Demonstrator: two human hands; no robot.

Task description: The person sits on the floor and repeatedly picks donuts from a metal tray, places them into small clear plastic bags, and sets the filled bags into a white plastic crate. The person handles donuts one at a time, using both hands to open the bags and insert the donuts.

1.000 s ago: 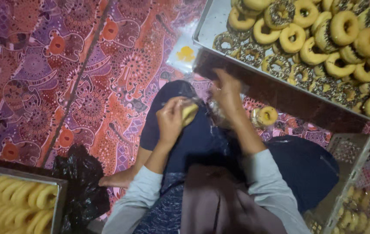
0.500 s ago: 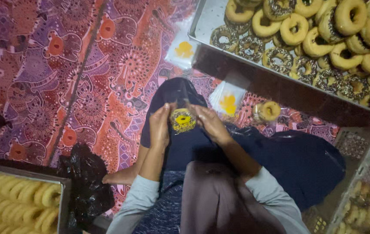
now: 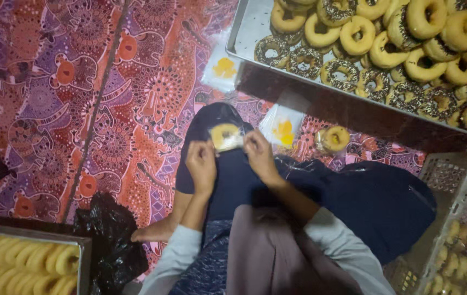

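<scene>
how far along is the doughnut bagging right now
Done: one bagged doughnut lies on the mat, more fill the crate. In hand: left hand and right hand hold a doughnut in a clear bag. Left: the big tray holds many unbagged doughnuts.

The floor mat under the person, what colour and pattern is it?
The floor mat is red, orange and purple batik-style, with dotted swirls and animal-like figures; the head view shows it best.

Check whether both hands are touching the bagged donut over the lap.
Touching. The head view shows the left hand pinching the left edge of the bagged donut and the right hand gripping its right edge, with no gap on either side.
</scene>
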